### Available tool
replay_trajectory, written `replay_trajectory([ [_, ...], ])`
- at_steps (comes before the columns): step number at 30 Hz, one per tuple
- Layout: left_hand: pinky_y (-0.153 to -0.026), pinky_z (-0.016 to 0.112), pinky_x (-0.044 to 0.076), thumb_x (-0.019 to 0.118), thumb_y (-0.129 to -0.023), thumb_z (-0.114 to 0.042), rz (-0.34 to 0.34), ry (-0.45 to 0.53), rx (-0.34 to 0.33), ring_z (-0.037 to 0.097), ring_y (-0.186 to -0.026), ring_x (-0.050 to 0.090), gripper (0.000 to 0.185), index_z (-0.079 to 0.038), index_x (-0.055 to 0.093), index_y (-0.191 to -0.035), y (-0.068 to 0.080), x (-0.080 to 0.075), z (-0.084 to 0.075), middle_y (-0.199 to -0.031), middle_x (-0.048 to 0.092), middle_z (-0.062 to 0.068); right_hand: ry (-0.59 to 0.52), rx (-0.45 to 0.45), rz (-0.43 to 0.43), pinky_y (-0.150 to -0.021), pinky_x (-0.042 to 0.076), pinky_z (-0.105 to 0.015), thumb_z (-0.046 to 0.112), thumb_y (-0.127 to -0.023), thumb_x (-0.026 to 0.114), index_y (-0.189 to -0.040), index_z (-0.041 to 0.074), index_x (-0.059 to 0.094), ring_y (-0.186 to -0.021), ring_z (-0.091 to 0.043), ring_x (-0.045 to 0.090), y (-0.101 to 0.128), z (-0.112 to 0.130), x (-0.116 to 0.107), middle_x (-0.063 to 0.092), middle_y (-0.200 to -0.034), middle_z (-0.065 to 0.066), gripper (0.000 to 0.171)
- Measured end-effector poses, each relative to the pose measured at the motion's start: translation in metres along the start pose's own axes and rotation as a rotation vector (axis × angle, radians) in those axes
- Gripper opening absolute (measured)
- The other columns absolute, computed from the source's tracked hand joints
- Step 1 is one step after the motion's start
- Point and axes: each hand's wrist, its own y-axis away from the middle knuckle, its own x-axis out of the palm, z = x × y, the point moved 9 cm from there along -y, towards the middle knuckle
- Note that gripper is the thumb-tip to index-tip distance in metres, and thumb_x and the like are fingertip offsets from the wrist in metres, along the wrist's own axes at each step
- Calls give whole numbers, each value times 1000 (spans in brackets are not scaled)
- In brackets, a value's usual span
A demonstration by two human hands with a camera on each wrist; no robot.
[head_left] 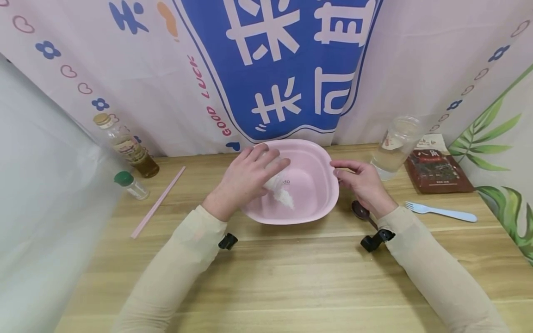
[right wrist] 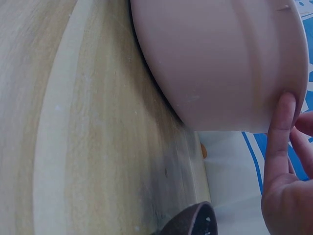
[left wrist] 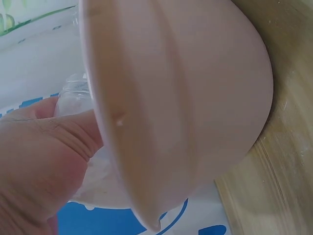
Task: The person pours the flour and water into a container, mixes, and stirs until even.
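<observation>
Currently, left hand (head_left: 248, 178) grip curled around clear jar (head_left: 273, 182), tipped over left part of pink basin (head_left: 311, 187); white powder (head_left: 284, 198) inside basin near jar. Right hand (head_left: 366, 187) grip pinches basin's right rim. Basin on counter (head_left: 291, 277); dark spoon (head_left: 360, 210) just right of basin.

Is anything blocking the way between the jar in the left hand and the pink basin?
No, nothing visible: the left hand holds the jar tipped over the open basin, where some white powder lies.
</observation>
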Motion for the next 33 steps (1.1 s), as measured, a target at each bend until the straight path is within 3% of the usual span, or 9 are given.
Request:
replay_trajectory([
  [23,-124,51,43,101,-77,-29,69,67,-27,34,-145,48,91,-24,54,-155,-1,2,2,-152,59,6,1,-6,0,-80,66,-24,5,-103,68,-141,-14,62,-93,-4,76,1,1,1,76,-114,11,42],
  [33,-125,50,42,101,-77,-30,55,49,-12,33,-144,48,90,-24,54,-154,-1,1,2,-151,60,5,-18,-6,-5,-80,65,-23,5,-103,68,-140,-14,62,-94,-3,76,1,1,0,77,-113,10,43],
])
